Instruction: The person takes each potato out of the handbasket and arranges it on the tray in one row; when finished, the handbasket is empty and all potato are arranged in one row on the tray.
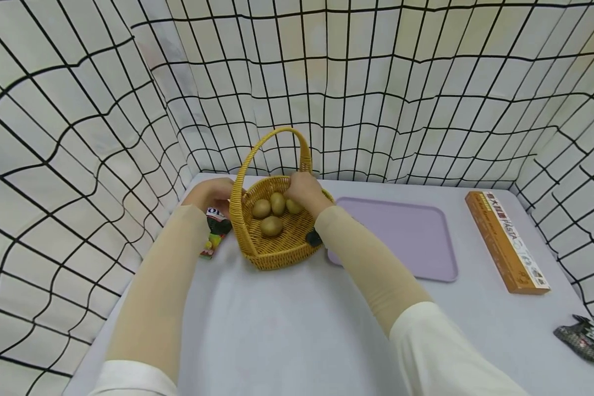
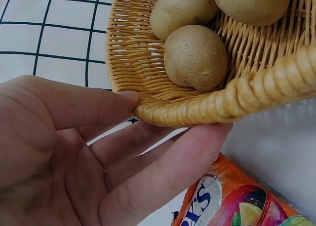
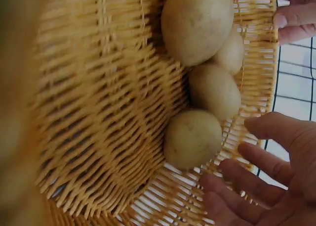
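A yellow wicker basket (image 1: 289,257) with a tall arched handle holds several potatoes (image 1: 271,226), gathered toward its far side. My left hand (image 1: 210,192) pinches the basket's rim at the left, thumb on one side and fingers on the other, as the left wrist view shows. Over the far right part of the basket is my right hand (image 1: 307,192). Its fingers (image 3: 242,176) are spread and loosely bent beside the nearest potato (image 3: 192,139), with nothing in them. A colourful snack packet (image 1: 216,228) lies under the left hand, left of the basket.
A lavender tray (image 1: 440,269) lies right of the basket, partly behind my right forearm. Farther right are an orange pasta box (image 1: 507,242) and a dark crumpled packet (image 1: 583,336). Black netting over white cloth (image 1: 356,121) borders the table's back and sides.
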Motion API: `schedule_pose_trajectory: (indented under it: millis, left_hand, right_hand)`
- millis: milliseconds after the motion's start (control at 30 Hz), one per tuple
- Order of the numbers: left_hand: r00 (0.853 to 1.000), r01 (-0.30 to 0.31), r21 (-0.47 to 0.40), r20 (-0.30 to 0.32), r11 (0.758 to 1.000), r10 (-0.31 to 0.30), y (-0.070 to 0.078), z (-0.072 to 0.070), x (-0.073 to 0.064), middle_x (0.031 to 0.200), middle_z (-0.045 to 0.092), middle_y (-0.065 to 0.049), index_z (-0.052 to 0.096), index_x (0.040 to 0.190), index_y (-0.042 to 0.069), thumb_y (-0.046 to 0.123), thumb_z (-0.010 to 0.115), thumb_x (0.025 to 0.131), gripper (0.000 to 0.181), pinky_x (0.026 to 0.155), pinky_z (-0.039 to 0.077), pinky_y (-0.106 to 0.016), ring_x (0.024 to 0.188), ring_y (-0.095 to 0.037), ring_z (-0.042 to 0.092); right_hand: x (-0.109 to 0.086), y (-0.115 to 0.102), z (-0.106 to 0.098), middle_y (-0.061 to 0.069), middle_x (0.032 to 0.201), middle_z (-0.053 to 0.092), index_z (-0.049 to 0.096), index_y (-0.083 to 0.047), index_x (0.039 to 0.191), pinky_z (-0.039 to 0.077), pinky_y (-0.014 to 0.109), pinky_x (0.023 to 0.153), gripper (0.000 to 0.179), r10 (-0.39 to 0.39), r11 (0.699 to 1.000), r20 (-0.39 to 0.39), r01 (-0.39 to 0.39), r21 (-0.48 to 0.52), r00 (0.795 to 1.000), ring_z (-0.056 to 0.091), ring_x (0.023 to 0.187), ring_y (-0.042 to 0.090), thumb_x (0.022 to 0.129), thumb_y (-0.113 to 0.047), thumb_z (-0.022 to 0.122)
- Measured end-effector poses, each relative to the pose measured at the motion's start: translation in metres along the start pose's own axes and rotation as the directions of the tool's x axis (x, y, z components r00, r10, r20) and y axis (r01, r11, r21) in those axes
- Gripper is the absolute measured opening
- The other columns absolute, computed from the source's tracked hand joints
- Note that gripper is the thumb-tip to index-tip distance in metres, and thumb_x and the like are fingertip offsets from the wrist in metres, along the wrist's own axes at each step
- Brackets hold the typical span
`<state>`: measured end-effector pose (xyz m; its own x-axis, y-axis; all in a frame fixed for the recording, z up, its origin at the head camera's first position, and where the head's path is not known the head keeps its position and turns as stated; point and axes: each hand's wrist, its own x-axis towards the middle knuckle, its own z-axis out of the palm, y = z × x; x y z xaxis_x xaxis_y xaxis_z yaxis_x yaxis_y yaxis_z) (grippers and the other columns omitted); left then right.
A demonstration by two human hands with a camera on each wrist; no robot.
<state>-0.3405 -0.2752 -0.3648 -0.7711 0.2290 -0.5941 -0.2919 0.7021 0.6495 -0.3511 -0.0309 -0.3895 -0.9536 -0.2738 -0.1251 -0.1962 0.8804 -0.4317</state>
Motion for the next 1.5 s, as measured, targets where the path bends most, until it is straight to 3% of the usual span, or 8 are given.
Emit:
schedule_pose_trajectory:
  millis: [267,433,633,733,1000,1100,1267,1500]
  left_hand:
    - [1.000,0.011,0.027,0.004,1.000,-0.011,0.003,0.003,0.004,0.100,0.066,-0.012,0.056,0.136,-0.008,0.019,0.054,0.105,0.042,0.068,0.066,-0.033,0.059,-0.012,0.067]
    - [1.000,0.022,0.025,0.015,0.999,-0.022,0.002,0.004,0.008,0.102,0.067,-0.012,0.058,0.132,-0.007,0.022,0.055,0.105,0.040,0.075,0.066,-0.037,0.060,-0.013,0.069]
    - [1.000,0.028,0.020,0.009,0.999,-0.028,0.001,0.002,0.005,0.105,0.067,-0.014,0.058,0.133,-0.008,0.021,0.056,0.104,0.041,0.074,0.066,-0.037,0.060,-0.013,0.069]
    - [1.000,0.020,0.034,0.005,0.999,-0.020,0.003,0.002,0.003,0.099,0.068,-0.012,0.058,0.132,-0.009,0.022,0.055,0.104,0.041,0.071,0.066,-0.035,0.059,-0.013,0.069]
    - [0.999,0.032,0.033,0.007,0.999,-0.032,0.005,0.001,0.002,0.097,0.067,-0.010,0.057,0.133,-0.008,0.020,0.055,0.104,0.040,0.072,0.066,-0.036,0.059,-0.013,0.069]
    - [0.999,0.035,0.028,0.010,0.999,-0.036,0.004,0.000,0.003,0.095,0.067,-0.010,0.057,0.133,-0.008,0.020,0.055,0.104,0.040,0.072,0.066,-0.035,0.059,-0.013,0.069]
    - [0.999,0.032,0.023,0.011,0.999,-0.032,0.002,-0.002,0.004,0.101,0.067,-0.011,0.057,0.133,-0.008,0.021,0.056,0.104,0.041,0.072,0.066,-0.035,0.060,-0.014,0.070]
    - [1.000,0.026,0.014,0.016,1.000,-0.026,0.002,-0.001,0.000,0.096,0.067,-0.009,0.056,0.132,-0.009,0.021,0.054,0.105,0.040,0.072,0.066,-0.035,0.059,-0.013,0.069]
  right_hand:
    - [0.003,-0.002,0.004,0.014,0.124,0.068,0.071,-0.005,0.111,0.058,0.037,0.088,0.023,-0.007,0.998,0.083,0.012,-0.056,0.996,0.065,0.105,0.026,0.095,-0.021,0.067]
    - [0.002,0.000,0.007,0.014,0.120,0.069,0.071,-0.004,0.105,0.057,0.035,0.089,0.017,-0.017,0.993,0.097,0.028,-0.117,0.995,0.063,0.103,0.025,0.094,-0.014,0.063]
    - [-0.004,-0.004,0.004,0.016,0.123,0.068,0.071,-0.003,0.110,0.055,0.036,0.094,0.019,-0.060,0.982,0.142,0.084,-0.168,0.988,0.062,0.110,0.027,0.095,-0.013,0.066]
    - [-0.004,-0.006,0.001,0.016,0.126,0.066,0.071,-0.002,0.114,0.052,0.034,0.090,0.023,-0.058,0.978,0.217,0.099,-0.182,0.974,0.057,0.107,0.025,0.094,-0.012,0.068]
    - [0.004,-0.005,-0.005,0.012,0.143,0.055,0.063,-0.006,0.135,0.046,0.028,0.087,0.043,0.020,0.972,0.410,0.078,-0.221,0.912,0.049,0.113,0.024,0.095,-0.019,0.071]
    - [0.006,-0.004,-0.004,0.012,0.140,0.055,0.064,-0.006,0.131,0.044,0.027,0.082,0.040,0.014,0.972,0.419,0.086,-0.218,0.908,0.048,0.110,0.024,0.094,-0.018,0.071]
    - [0.008,-0.002,0.000,0.013,0.137,0.057,0.066,-0.005,0.127,0.044,0.028,0.082,0.037,-0.009,0.975,0.389,0.095,-0.202,0.921,0.047,0.107,0.024,0.092,-0.016,0.072]
    - [0.007,-0.001,0.001,0.014,0.141,0.059,0.064,-0.005,0.133,0.051,0.033,0.104,0.046,-0.032,0.980,0.364,0.100,-0.171,0.931,0.053,0.115,0.024,0.091,-0.019,0.076]
